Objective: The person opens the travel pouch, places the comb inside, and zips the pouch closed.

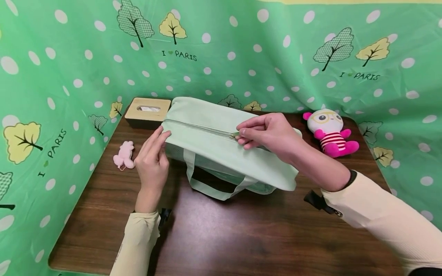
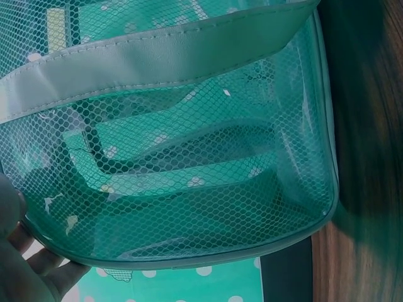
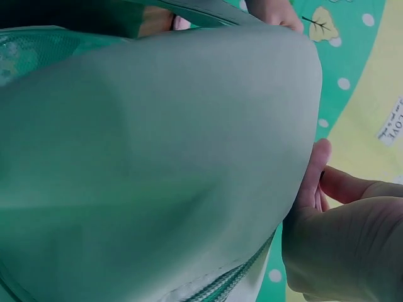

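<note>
While the left hand [image 1: 152, 159], unclenched, likely steadies the mint bag [image 1: 207, 111] at mid-frame, the right hand [image 1: 269, 134] pinches its zipper pull [image 1: 233, 135]

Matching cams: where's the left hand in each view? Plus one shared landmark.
Head: left hand left of centre, fingertips at the left end of the pale green bag.
Left wrist: left hand in the bottom-left corner, partly cut off.
Right wrist: left hand at the top edge, right of centre, partly cut off.
Shared landmark: the bag.
</note>
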A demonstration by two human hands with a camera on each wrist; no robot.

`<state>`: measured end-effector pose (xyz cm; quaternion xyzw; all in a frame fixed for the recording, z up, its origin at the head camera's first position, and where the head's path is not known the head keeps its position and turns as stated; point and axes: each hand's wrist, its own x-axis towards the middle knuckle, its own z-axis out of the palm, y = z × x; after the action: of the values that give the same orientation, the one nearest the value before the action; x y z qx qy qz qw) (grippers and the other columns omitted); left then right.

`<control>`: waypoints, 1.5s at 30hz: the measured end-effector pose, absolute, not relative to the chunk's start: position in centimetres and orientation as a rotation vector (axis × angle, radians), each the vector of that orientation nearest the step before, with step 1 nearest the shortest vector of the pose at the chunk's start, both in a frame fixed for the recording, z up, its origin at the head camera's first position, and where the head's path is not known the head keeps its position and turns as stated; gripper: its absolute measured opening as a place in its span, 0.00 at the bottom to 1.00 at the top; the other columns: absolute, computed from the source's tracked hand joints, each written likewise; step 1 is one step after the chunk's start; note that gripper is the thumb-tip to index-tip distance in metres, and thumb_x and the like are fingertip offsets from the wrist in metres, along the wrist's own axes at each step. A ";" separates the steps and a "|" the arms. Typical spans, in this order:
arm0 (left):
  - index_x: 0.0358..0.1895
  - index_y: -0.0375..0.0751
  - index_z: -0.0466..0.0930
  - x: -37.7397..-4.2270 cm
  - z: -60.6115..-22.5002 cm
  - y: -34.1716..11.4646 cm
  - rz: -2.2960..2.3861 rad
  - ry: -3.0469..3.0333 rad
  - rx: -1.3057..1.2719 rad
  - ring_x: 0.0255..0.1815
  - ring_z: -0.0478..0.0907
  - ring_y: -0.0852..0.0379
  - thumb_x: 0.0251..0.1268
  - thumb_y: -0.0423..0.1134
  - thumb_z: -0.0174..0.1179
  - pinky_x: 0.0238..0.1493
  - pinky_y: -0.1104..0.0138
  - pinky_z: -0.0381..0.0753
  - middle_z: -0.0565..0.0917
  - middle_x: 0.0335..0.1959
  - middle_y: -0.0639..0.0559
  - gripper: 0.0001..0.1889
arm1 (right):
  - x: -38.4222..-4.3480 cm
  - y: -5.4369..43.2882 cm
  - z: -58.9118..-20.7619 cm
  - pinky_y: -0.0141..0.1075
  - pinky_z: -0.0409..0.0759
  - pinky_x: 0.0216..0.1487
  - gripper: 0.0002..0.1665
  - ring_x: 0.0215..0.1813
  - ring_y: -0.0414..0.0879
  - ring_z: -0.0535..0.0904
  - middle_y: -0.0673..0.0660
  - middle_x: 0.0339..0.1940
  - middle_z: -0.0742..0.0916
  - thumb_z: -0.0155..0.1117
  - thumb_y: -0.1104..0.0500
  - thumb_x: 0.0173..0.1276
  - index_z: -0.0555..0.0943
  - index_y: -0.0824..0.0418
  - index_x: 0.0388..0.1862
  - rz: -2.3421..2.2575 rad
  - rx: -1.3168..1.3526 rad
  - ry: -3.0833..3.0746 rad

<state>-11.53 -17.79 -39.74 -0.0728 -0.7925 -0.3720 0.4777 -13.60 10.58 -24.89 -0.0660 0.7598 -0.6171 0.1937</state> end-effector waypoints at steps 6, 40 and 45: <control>0.48 0.39 0.90 -11.5 -39.7 -17.8 -0.902 -1.938 -0.174 0.54 0.86 0.40 0.74 0.26 0.58 0.51 0.45 0.82 0.89 0.55 0.44 0.12 | -14.0 9.9 -25.0 0.34 0.87 0.41 0.19 0.33 0.39 0.89 0.56 0.34 0.92 0.63 0.71 0.73 0.78 0.83 0.58 -1.705 -0.174 2.117; 0.49 0.37 0.89 -11.5 -39.7 -17.8 -0.904 -1.950 -0.187 0.54 0.86 0.38 0.74 0.27 0.58 0.49 0.45 0.83 0.88 0.55 0.42 0.11 | -16.7 6.9 -24.4 0.34 0.87 0.41 0.14 0.32 0.42 0.88 0.61 0.36 0.91 0.62 0.68 0.74 0.81 0.74 0.55 -1.509 -0.139 2.153; 0.49 0.37 0.89 -11.5 -39.7 -17.8 -0.907 -1.951 -0.190 0.54 0.86 0.38 0.74 0.26 0.57 0.48 0.45 0.83 0.88 0.55 0.42 0.12 | -16.9 6.2 -24.2 0.34 0.87 0.41 0.13 0.31 0.43 0.88 0.61 0.37 0.91 0.62 0.69 0.74 0.81 0.73 0.54 -1.503 -0.109 2.156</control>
<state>-11.50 -17.83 -39.66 -0.0778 -0.7968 -0.3702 0.4712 -16.93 6.23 -24.20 -0.0402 0.7930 -0.5527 0.2531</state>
